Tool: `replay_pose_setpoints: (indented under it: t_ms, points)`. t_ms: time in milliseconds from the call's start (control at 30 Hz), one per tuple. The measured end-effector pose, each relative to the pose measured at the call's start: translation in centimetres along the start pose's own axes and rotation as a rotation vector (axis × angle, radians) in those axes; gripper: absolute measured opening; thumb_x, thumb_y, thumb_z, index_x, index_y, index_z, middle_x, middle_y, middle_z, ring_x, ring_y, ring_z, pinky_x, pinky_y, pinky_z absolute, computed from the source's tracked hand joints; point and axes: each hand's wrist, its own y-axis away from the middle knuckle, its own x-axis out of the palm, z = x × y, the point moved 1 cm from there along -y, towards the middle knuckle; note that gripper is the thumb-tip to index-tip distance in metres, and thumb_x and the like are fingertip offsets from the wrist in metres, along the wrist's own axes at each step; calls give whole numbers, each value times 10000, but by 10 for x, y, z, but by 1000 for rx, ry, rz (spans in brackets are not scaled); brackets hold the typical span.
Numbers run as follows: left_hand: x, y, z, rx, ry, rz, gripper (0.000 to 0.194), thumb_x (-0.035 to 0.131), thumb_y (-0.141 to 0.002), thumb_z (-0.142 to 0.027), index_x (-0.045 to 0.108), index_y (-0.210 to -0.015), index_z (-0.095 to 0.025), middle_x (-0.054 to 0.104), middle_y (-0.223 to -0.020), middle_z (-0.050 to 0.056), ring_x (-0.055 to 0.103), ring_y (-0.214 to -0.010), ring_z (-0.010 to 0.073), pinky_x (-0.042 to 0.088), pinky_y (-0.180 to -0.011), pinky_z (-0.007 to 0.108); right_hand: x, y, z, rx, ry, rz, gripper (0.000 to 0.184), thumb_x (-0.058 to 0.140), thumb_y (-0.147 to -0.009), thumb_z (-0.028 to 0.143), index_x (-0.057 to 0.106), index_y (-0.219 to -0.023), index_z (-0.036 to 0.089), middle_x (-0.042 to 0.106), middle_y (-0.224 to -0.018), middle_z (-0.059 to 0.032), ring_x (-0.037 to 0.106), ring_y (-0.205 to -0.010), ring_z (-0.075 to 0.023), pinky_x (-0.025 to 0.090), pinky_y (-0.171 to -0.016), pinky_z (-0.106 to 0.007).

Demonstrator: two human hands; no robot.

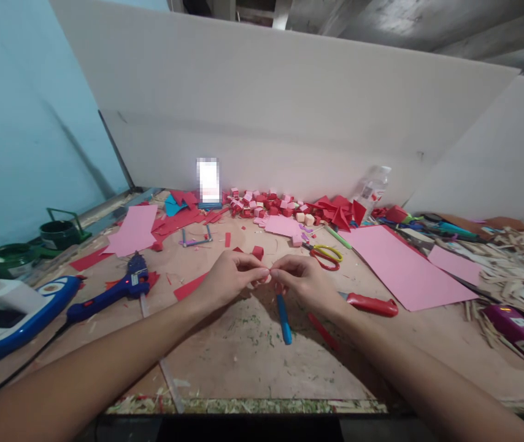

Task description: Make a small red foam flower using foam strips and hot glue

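Note:
My left hand [231,277] and my right hand [302,281] meet over the middle of the wooden table [253,362], fingertips pinched together on a small pink piece [267,277] held between them. A blue pen [284,319] lies on the table just under my right hand. A small red cube [258,252] sits right behind the hands. A red-handled cutter [371,304] lies to the right of my right wrist.
A blue glue gun [115,291] lies at the left. Scissors with red and yellow handles [325,255] rest behind my right hand. Pink paper sheets [404,267], a pile of small red and pink cubes [266,204], red scraps, a plastic bottle [373,187] and wood sticks [510,258] fill the back and right.

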Motion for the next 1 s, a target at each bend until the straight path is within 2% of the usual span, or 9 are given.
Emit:
replay_pose_setpoints:
  t_ms: [167,367,500,767,1000]
  points:
    - [-1,0,-1,-10,40,-10,214,724,-795,-349,756,-823,-139,715,-745,71,636,-649,165,464,-478,219,-1,1,-1,4,-24,4,167,676,-869,315,697,-776,178,657,-628,6,592,-570,-138,466,-572,-261]
    - [2,3,-4,7,52,21,229,699,-842,-369,693,-793,-145,639,-685,18,581,-583,125,434,-469,204,0,0,-6,-17,-75,9,165,699,-855,328,713,-794,176,657,-634,9,583,-563,-130,467,-565,-255]
    - [4,3,-4,-8,92,59,235,698,-840,-380,675,-813,-147,649,-708,20,590,-603,126,427,-486,204,0,1,-4,-8,-133,28,176,705,-846,336,707,-773,176,661,-618,8,584,-549,-128,474,-560,-255]
    - [4,1,-1,66,75,-34,219,751,-790,-354,663,-795,-153,694,-709,33,657,-654,166,483,-552,243,1,2,-3,-15,-148,44,178,707,-851,337,720,-785,173,676,-646,-1,584,-564,-126,485,-575,-258]
    - [4,4,-3,112,-6,-79,186,718,-815,-322,776,-811,-145,728,-716,44,672,-675,174,519,-642,279,3,2,1,-19,-130,18,190,697,-849,349,726,-772,178,674,-621,0,603,-565,-139,495,-578,-267]
